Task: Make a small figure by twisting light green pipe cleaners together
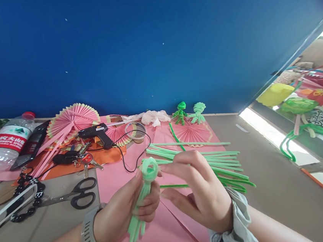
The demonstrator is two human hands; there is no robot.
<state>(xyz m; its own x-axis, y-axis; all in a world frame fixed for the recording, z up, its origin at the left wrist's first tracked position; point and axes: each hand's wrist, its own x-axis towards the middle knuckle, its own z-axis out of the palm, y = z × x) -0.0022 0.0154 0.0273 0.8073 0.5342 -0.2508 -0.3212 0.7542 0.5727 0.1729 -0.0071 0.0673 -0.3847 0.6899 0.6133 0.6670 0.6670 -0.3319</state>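
Observation:
My left hand is closed around a bundle of pale green pipe cleaners, wound into a ring-shaped head at the top. Several loose ends hang below my fist. Just to the right of that head, my right hand has its fingers bent and its thumb apart, with nothing visible between them. The index fingertip is close to the wound head; I cannot tell whether it touches. Behind my right hand lies a spread of loose green pipe cleaners. Two small wound figures, one darker green and one pale green, stand near the blue wall.
Pink paper covers the middle of the table. To the left are black-handled scissors, keys, a glue gun with its cord, a roll of tape, a pink paper fan and a plastic bottle.

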